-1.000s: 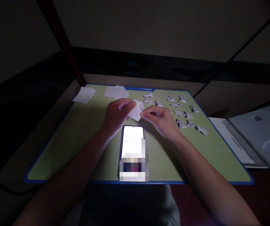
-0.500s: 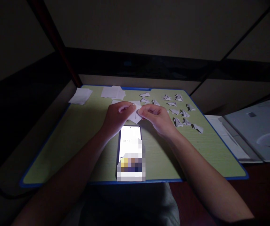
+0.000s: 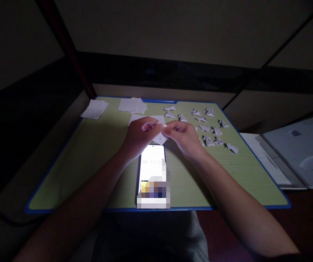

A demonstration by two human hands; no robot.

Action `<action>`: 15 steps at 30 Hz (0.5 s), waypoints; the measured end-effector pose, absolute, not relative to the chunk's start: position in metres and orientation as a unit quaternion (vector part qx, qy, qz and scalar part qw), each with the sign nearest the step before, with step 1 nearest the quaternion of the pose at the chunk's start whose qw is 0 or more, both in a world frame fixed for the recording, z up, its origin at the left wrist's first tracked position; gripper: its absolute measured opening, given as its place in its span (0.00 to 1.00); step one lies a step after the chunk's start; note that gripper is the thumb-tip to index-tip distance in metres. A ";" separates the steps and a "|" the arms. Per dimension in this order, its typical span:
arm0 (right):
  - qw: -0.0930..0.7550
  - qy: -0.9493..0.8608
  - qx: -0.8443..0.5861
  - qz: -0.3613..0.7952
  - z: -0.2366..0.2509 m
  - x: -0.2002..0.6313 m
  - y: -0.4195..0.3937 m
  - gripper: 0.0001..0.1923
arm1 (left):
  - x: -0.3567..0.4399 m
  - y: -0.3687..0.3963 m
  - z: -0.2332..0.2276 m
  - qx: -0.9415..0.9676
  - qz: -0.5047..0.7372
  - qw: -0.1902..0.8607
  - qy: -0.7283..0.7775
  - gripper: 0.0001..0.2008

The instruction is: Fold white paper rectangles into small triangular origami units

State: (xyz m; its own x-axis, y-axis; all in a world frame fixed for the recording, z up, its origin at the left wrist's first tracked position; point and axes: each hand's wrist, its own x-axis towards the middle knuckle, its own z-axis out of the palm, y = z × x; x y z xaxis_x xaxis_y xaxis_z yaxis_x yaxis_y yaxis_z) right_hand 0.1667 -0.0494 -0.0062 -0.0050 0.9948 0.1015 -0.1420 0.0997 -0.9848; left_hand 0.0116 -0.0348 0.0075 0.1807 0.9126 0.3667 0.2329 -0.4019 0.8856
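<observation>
Item: small white paper piece (image 3: 160, 135), partly folded, held just above the green board (image 3: 96, 153) at its centre, directly beyond the phone (image 3: 152, 171). Its lower corner points toward 6 o'clock, at the phone's top edge; long axis apparently runs 12 to 6, though fingers cover most of it.

Left hand (image 3: 140, 136): at 9 o'clock of the paper, thumb and fingertips pinched on its upper left edge.

Right hand (image 3: 183, 136): at 3 o'clock of the paper, fingertips clamped on its upper right edge. The two hands' fingertips meet over the top of the paper.

Phone: flat on the board at 6 o'clock of the hands, screen lit, long axis 12 to 6. Pale digits show near the top, seemingly "00:17"; lower screen is pixelated.

Folded paper shapes (image 3: 211, 127): a scattered group at 2 o'clock of the right hand, on the board.

Flat paper sheets (image 3: 131, 105): at 11 o'clock, at the board's far edge; another stack (image 3: 94, 109) overhangs the far left corner.

Grey booklet (image 3: 304, 153): off the board at 3 o'clock.
</observation>
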 end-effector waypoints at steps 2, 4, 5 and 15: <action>0.554 -0.492 -0.432 0.514 -0.007 0.166 -0.050 0.11 | 0.012 -0.036 0.009 0.686 0.483 0.343 0.423 0.06; 0.554 -0.492 -0.431 0.515 -0.007 0.166 -0.050 0.11 | 0.012 -0.036 0.009 0.688 0.484 0.338 0.422 0.06; 0.553 -0.492 -0.430 0.516 -0.007 0.167 -0.050 0.11 | 0.012 -0.036 0.009 0.689 0.485 0.336 0.421 0.06; 0.529 -0.504 -0.429 0.532 -0.005 0.172 -0.050 0.11 | 0.008 -0.033 0.007 0.694 0.491 0.330 0.409 0.07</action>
State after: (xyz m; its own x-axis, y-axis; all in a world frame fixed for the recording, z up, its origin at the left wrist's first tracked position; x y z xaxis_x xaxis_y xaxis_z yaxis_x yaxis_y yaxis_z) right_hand 0.1721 -0.0500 -0.0050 -0.0721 0.9944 0.0770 -0.1305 0.0671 -0.9892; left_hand 0.0083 -0.0331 0.0074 0.1821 0.8931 0.4114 0.2439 -0.4464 0.8610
